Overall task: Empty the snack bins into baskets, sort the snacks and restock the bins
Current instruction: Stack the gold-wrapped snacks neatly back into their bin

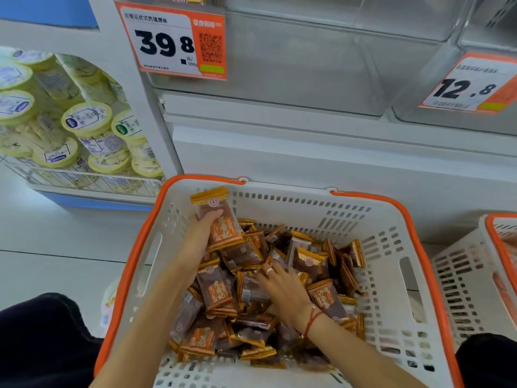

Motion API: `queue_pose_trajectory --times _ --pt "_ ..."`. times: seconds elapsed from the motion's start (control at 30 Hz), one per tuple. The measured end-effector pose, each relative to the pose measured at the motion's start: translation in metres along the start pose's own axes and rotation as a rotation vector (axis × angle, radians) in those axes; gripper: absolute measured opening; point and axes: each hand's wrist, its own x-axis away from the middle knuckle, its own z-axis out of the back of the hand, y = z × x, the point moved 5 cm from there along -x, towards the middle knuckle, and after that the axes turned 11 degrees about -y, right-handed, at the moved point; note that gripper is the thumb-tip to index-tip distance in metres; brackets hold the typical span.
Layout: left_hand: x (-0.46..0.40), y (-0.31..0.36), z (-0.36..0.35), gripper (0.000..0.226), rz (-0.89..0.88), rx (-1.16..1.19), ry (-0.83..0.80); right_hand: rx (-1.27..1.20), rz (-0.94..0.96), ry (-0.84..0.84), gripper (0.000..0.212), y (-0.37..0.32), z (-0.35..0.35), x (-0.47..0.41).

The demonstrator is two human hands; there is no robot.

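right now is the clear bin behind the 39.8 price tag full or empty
Empty: through the clear bin only bare walls and floor show. The snack packets lie in the basket below.

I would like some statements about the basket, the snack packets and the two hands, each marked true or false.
1. The left hand holds a stack of snack packets upright. True.
2. The right hand holds a price tag. False: it reaches into the loose packets in the basket.
3. The basket with the packets is white with an orange rim. True.
4. The clear bin behind the 39.8 price tag is full of packets. False: it looks empty.
5. A second basket stands at the right edge. True.
6. The right wrist is bare. False: it wears a red string.
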Motion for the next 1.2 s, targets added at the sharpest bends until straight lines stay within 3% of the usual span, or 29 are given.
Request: queue_pose_trajectory --times 0.1,0.3,0.4,0.5,0.53,0.6,0.7,0.77,0.87,1.03,1.13,1.2 --pt "0.000 0.001 -0.002 0.021 0.002 0.092 -0.014 0.069 0.004 0.115 0.053 0.001 0.009 -0.001" --pt "-0.001 0.003 0.004 0.034 -0.011 0.138 0.061 -0.247 -0.082 0.232 0.039 0.022 0.004 0.010" --pt "0.000 0.001 0.002 0.032 0.013 0.117 0.038 -0.554 -0.121 0.101 0.030 0.032 0.001 0.015" --pt "0.000 0.001 -0.002 0.030 0.013 0.082 0.040 -1.084 -0.256 0.060 0.026 0.051 0.009 0.032" --pt "0.000 0.000 -0.004 0.034 0.018 0.081 0.052 -1.256 -0.299 0.146 0.027 0.058 0.020 0.040" --pt "-0.001 -0.004 -0.011 0.038 0.042 0.065 0.039 -1.369 -0.354 0.483 0.027 0.072 0.055 0.059" --pt "0.000 -0.007 -0.029 0.033 0.052 0.058 -0.014 -1.233 -0.240 0.966 0.026 0.067 0.117 0.082" --pt "0.002 -0.004 -0.040 0.028 0.019 0.076 -0.063 -0.969 -0.186 1.109 0.030 0.050 0.140 0.087" --pt "0.012 0.005 -0.059 0.030 -0.053 0.136 -0.164 -0.708 -0.130 1.042 0.042 0.029 0.140 0.081" --pt "0.017 0.015 -0.061 0.055 -0.148 0.084 -0.278 -0.801 0.075 0.654 0.048 0.009 0.123 0.067" --pt "0.013 0.014 -0.054 0.048 -0.165 0.003 -0.265 -1.073 0.104 0.604 0.029 0.010 0.131 0.070" --pt "0.011 0.013 -0.052 0.057 -0.143 -0.020 -0.271 -1.250 -0.005 0.660 0.018 0.022 0.139 0.073"
